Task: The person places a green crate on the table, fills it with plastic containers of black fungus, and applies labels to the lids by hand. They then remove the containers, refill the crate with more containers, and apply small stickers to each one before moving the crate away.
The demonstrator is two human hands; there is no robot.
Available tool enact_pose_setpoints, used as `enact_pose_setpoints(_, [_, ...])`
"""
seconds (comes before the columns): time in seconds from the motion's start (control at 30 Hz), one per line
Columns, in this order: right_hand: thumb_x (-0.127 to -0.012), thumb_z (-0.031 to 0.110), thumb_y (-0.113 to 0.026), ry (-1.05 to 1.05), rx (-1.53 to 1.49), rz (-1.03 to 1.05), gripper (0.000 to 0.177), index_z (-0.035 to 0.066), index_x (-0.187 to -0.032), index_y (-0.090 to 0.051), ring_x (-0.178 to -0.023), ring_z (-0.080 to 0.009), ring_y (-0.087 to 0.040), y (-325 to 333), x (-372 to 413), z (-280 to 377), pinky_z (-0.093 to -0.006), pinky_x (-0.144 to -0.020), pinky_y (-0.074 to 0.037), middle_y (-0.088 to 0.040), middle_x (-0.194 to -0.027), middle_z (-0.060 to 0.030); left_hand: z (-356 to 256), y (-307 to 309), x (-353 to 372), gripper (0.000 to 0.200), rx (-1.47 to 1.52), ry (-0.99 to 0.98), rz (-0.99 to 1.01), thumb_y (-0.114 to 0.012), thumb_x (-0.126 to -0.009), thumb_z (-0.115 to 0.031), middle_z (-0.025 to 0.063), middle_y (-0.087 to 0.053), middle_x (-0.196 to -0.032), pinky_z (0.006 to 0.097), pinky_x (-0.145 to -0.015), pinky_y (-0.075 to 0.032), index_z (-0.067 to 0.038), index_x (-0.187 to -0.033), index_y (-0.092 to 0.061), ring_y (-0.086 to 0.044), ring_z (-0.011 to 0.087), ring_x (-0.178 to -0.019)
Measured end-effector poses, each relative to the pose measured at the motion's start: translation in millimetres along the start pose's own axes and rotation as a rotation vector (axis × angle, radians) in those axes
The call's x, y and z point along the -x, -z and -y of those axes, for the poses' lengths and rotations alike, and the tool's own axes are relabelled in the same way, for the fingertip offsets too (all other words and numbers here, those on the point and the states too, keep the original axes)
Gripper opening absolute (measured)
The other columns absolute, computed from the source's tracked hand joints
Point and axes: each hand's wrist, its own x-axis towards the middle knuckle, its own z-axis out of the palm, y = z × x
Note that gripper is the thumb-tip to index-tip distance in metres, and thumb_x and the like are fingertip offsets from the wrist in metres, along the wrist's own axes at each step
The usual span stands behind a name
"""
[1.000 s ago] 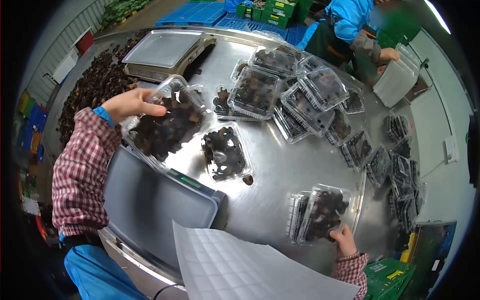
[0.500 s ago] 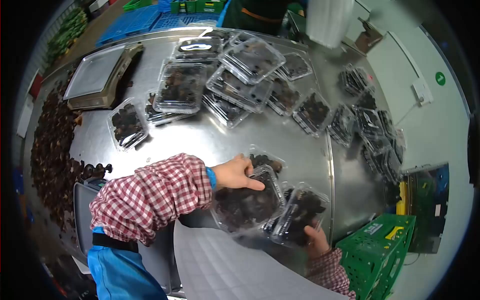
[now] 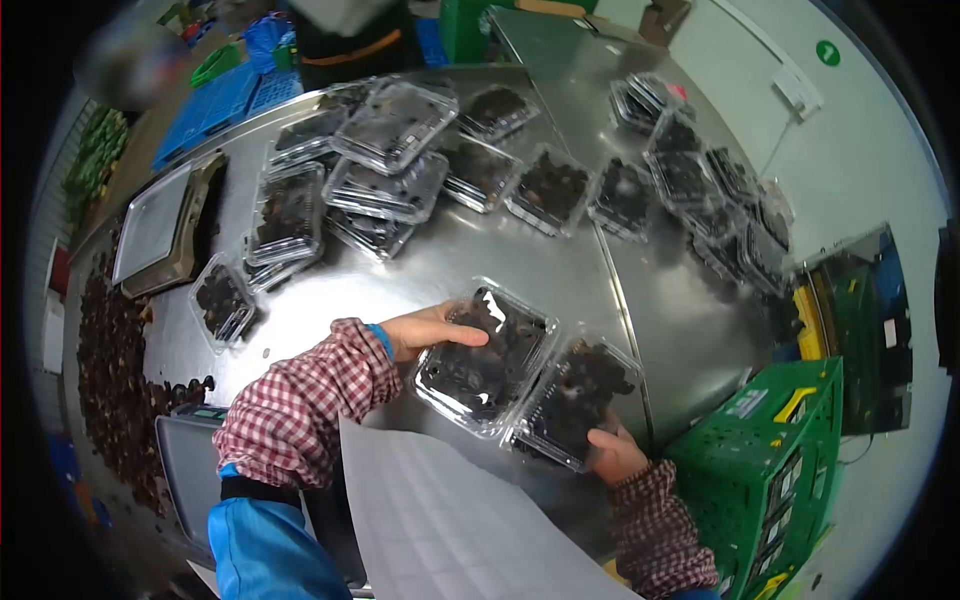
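Observation:
My left hand point(image 3: 435, 332) grips the upper left side of a clear plastic box point(image 3: 482, 365) filled with dark, mushroom-like pieces, its thumb lying over the lid. Beside it on the right, my right hand point(image 3: 615, 452) holds the lower right edge of a second box point(image 3: 580, 395) with similar contents. The two boxes meet side by side above the metal table. Part of another box shows beneath the right one. The fingers under both boxes are hidden.
Many filled boxes point(image 3: 395, 125) are piled across the metal table point(image 3: 330, 310), with another group point(image 3: 690, 175) at the right. A scale point(image 3: 155, 225) and loose dark pieces point(image 3: 110, 380) lie left. A green crate point(image 3: 750, 440) stands lower right. A person point(image 3: 355, 45) is beyond the table.
The left-hand box has come up clear and level beside the right one, and the box that showed behind it is no longer visible there. The view has shifted, so the piles appear further left.

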Motion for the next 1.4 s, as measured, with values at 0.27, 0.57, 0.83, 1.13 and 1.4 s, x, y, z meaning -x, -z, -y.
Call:
enact_pose_setpoints(0.27, [-0.071,0.001,-0.06,-0.036,-0.003,-0.003,0.062,0.001,-0.129,-0.039,-0.112,-0.025,-0.049,11.0,47.5,-15.6,-0.0349,-0.098,-0.037,-0.051,-0.121,-0.0105,18.5,-34.7,54.6,0.043,0.105,0.374,0.017,-0.069,-0.078,-0.02,0.0113,-0.061,-0.104,0.0339,-0.081,-0.049,0.002,-0.112,-0.055,-0.06,0.0196,-0.092])
enact_pose_setpoints(0.57, [-0.062,0.002,-0.06,0.04,0.134,-0.094,0.076,0.003,-0.133,-0.034,-0.112,-0.0227,-0.046,13.4,46.9,-14.2,-0.0322,-0.095,-0.037,-0.049,-0.121,-0.0087,48.1,-44.7,53.5,0.081,0.269,0.168,-0.065,-0.069,-0.072,-0.006,0.0151,-0.052,-0.112,0.0391,-0.086,-0.049,-0.003,-0.137,-0.02,-0.056,0.0236,-0.098])
enact_pose_setpoints(0.83, [-0.06,0.004,-0.058,0.607,0.154,0.139,0.085,0.006,-0.139,-0.026,-0.115,-0.0273,-0.048,-50.0,176.4,114.0,-0.0382,-0.097,-0.04,-0.047,-0.127,-0.0129,-114.4,-188.5,76.8,0.072,0.056,-0.41,0.219,-0.068,-0.072,-0.016,0.0117,-0.053,-0.118,0.033,-0.093,-0.043,-0.003,-0.133,-0.033,-0.053,0.0206,-0.107])
enact_pose_setpoints(1.13, [-0.069,0.016,-0.054,0.995,-0.021,-0.221,0.052,-0.001,-0.118,-0.051,-0.099,-0.0324,-0.059,144.7,399.3,162.2,-0.0459,-0.087,-0.048,-0.059,-0.11,-0.0179,-99.3,-495.7,-54.8,0.102,-0.156,-0.322,0.459,-0.078,-0.067,-0.018,0.017,-0.041,-0.128,0.0353,-0.098,-0.035,0.0,-0.14,-0.009,-0.039,0.0229,-0.12])
enact_pose_setpoints(1.4, [-0.072,0.011,-0.058,1.073,0.099,-0.825,0.033,0.0,-0.103,-0.059,-0.093,-0.0286,-0.06,357.2,457.0,84.2,-0.0417,-0.086,-0.047,-0.062,-0.101,-0.0151,41.6,-637.4,-189.3,0.097,-1.182,-0.495,0.127,-0.063,-0.066,-0.063,0.0269,-0.037,-0.127,0.0508,-0.101,-0.027,0.001,-0.133,-0.033,-0.025,0.0423,-0.125])
